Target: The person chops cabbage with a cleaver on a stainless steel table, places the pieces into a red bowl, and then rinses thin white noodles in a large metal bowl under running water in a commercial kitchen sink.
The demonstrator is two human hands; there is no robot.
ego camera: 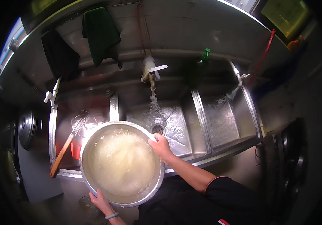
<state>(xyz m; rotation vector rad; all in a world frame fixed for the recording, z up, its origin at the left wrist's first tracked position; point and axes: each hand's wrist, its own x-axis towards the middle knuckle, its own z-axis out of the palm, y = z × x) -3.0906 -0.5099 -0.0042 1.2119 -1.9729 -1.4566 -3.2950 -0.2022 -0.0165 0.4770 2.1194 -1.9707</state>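
A large round metal basin filled with cloudy, pale yellowish liquid is held over the front edge of the sinks, covering part of the left and middle bays. My right hand grips its upper right rim. At the lower left rim is my left hand, its thumb over the edge and a bracelet on the wrist. What lies beneath the liquid cannot be made out. Behind the basin, water pours from the middle faucet into the metal sink beside the drain.
A wooden-handled wire strainer lies across the left bay above a red container. Water also runs from the right tap. Cloths hang on the wall; a green pump bottle stands behind the sinks. Pot lids are at left.
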